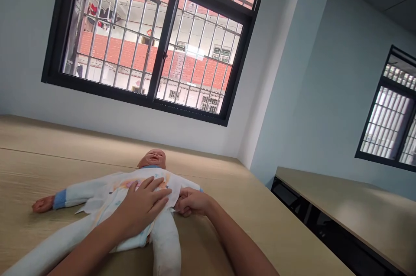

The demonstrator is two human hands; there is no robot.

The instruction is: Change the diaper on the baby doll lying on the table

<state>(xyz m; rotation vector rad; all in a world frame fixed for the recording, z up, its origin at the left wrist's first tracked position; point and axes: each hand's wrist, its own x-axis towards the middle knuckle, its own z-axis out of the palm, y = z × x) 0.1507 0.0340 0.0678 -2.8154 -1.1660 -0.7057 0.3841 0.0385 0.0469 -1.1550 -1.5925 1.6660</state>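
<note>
A baby doll (152, 160) lies on its back on the wooden table, head toward the window. It wears a pale suit with blue cuffs, and its arms and legs are spread. A white diaper (115, 196) with coloured prints covers its front, one loose side flap sticking out at the left. Flat on the diaper's front rests my left hand (146, 202), fingers spread. My right hand (193, 201) is closed at the diaper's right edge, beside the doll's body. The exact bit between its fingers is mostly hidden.
The light wood tabletop (234, 219) runs back to the wall under a barred, dark-framed window (152, 98). To the right, across a gap, stands a second table (351, 206) with a dark shelf under its top. Another window (386, 124) is at the far right.
</note>
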